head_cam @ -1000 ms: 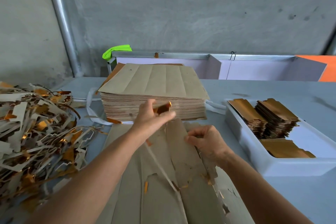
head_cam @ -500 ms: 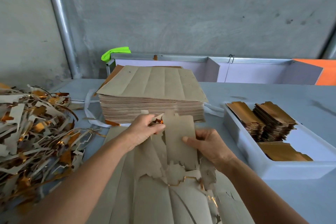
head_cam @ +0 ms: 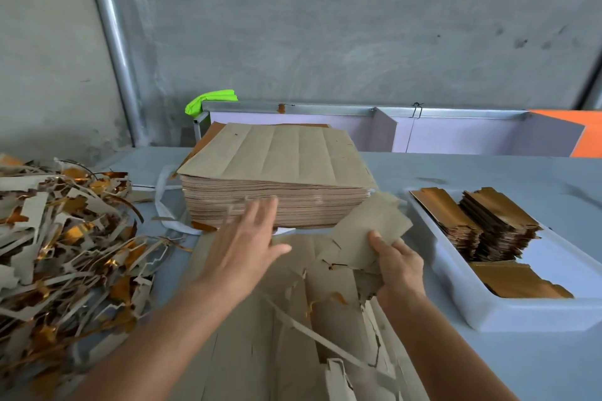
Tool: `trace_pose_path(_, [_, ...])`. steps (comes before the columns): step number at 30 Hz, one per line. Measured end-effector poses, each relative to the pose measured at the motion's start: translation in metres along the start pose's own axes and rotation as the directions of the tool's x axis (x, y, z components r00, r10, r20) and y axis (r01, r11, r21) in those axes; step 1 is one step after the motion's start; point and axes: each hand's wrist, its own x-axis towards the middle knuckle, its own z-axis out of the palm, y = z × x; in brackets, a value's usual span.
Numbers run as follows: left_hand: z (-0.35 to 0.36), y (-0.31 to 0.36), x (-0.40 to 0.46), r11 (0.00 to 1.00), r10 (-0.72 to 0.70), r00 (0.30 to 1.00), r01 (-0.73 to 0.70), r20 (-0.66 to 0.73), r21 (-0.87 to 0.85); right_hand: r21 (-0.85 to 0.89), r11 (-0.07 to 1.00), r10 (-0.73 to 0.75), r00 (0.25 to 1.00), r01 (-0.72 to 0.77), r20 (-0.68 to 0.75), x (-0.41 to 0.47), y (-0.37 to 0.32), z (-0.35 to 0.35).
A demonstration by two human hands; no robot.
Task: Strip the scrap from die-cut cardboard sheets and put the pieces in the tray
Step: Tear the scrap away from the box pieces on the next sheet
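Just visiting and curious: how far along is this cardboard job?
Done: three gold-faced stacks sit in the white tray, and a scrap heap has built up. In hand: the right hand grips a freed piece; the left hand hovers open. Left: the torn sheet and a thick stack of sheets.

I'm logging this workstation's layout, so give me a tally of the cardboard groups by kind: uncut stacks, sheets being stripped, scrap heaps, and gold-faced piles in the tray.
Uncut sheet stack: 1
Sheet being stripped: 1
Scrap heap: 1
Gold-faced piles in the white tray: 3
Total: 6
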Motion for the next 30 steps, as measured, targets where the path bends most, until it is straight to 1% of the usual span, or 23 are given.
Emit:
trace_pose_path(1, [-0.001, 0.008, -0.005, 0.998, 0.051, 0.995, -0.053, -0.082, -0.027, 0.011, 1.0, 0.005, 1.0, -0.005, 0.009, -0.001, -0.001, 0.001])
trace_pose_path(2, [-0.001, 0.015, -0.011, 0.99, 0.068, 0.992, -0.08, -0.103, -0.113, 0.015, 1.0, 0.004, 1.0, -0.005, 0.022, -0.002, -0.002, 0.001])
trace_pose_path(3, [0.0, 0.022, -0.014, 0.961, 0.038, 0.999, -0.047, -0.038, -0.272, 0.015, 1.0, 0.0, 0.999, -0.001, 0.036, -0.003, -0.004, 0.002])
trace_pose_path(4, [0.003, 0.027, -0.016, 0.893, -0.006, 0.993, 0.059, 0.12, -0.446, 0.01, 1.0, -0.006, 0.999, 0.005, 0.051, -0.004, -0.005, 0.001])
trace_pose_path(5, [0.008, 0.033, -0.017, 0.792, -0.022, 0.947, 0.213, 0.322, -0.572, 0.006, 1.0, -0.009, 0.998, 0.009, 0.066, -0.006, -0.007, 0.001])
trace_pose_path(6, [0.014, 0.037, -0.017, 0.721, -0.007, 0.886, 0.326, 0.464, -0.612, 0.008, 1.0, -0.017, 0.997, 0.017, 0.074, -0.007, -0.01, 0.0])
trace_pose_path(7, [0.02, 0.038, -0.015, 0.709, 0.018, 0.851, 0.36, 0.526, -0.607, 0.016, 0.999, -0.028, 0.997, 0.027, 0.066, -0.008, -0.014, -0.002])
trace_pose_path(8, [0.027, 0.038, -0.013, 0.731, 0.035, 0.845, 0.343, 0.534, -0.59, 0.022, 0.999, -0.049, 0.998, 0.048, 0.038, -0.007, -0.018, -0.005])
trace_pose_path(10, [0.034, 0.034, -0.012, 0.771, 0.077, 0.867, 0.261, 0.492, -0.581, 0.035, 0.995, -0.092, 0.994, 0.094, -0.062, 0.0, -0.03, -0.014])
trace_pose_path(12, [0.034, 0.026, -0.01, 0.787, 0.111, 0.889, 0.194, 0.444, -0.586, 0.058, 0.991, -0.112, 0.983, 0.121, -0.146, 0.007, -0.042, -0.023])
trace_pose_path(14, [0.031, 0.017, -0.008, 0.799, 0.116, 0.892, 0.177, 0.437, -0.575, 0.086, 0.988, -0.11, 0.981, 0.124, -0.159, 0.011, -0.05, -0.032])
trace_pose_path(17, [0.025, 0.011, -0.009, 0.843, 0.086, 0.901, 0.162, 0.426, -0.513, 0.111, 0.984, -0.129, 0.985, 0.141, -0.11, 0.012, -0.055, -0.035])
trace_pose_path(18, [0.023, 0.014, -0.01, 0.826, 0.064, 0.907, 0.186, 0.416, -0.532, 0.124, 0.983, -0.123, 0.988, 0.134, -0.091, 0.012, -0.054, -0.034])
trace_pose_path(19, [0.02, 0.019, -0.011, 0.776, 0.041, 0.908, 0.233, 0.417, -0.586, 0.138, 0.984, -0.106, 0.992, 0.114, -0.068, 0.008, -0.053, -0.029])
trace_pose_path(20, [0.016, 0.026, -0.011, 0.686, 0.031, 0.896, 0.304, 0.443, -0.661, 0.148, 0.985, -0.085, 0.996, 0.089, -0.035, 0.005, -0.05, -0.024])
trace_pose_path(21, [0.013, 0.035, -0.012, 0.587, 0.049, 0.867, 0.377, 0.496, -0.717, 0.164, 0.985, -0.051, 0.999, 0.051, -0.003, 0.0, -0.044, -0.017])
trace_pose_path(22, [0.012, 0.043, -0.014, 0.508, 0.087, 0.835, 0.432, 0.543, -0.745, 0.18, 0.984, -0.019, 0.999, 0.012, 0.035, -0.004, -0.039, -0.01])
trace_pose_path(23, [0.014, 0.05, -0.017, 0.446, 0.125, 0.815, 0.463, 0.565, -0.766, 0.193, 0.981, 0.018, 0.998, -0.03, 0.064, -0.009, -0.034, -0.004])
trace_pose_path(24, [0.017, 0.056, -0.019, 0.411, 0.137, 0.807, 0.481, 0.575, -0.774, 0.194, 0.98, 0.036, 0.996, -0.051, 0.08, -0.013, -0.031, 0.0])
trace_pose_path(26, [0.02, 0.061, -0.024, 0.412, 0.089, 0.823, 0.483, 0.562, -0.773, 0.188, 0.982, 0.022, 0.998, -0.031, 0.051, -0.014, -0.032, 0.003])
trace_pose_path(28, [0.022, 0.055, -0.024, 0.469, 0.008, 0.843, 0.471, 0.537, -0.747, 0.181, 0.983, -0.028, 0.999, 0.033, -0.027, -0.009, -0.038, 0.0])
trace_pose_path(30, [0.021, 0.045, -0.023, 0.531, 0.001, 0.837, 0.463, 0.547, -0.71, 0.182, 0.98, -0.067, 0.992, 0.085, -0.107, -0.003, -0.046, -0.008])
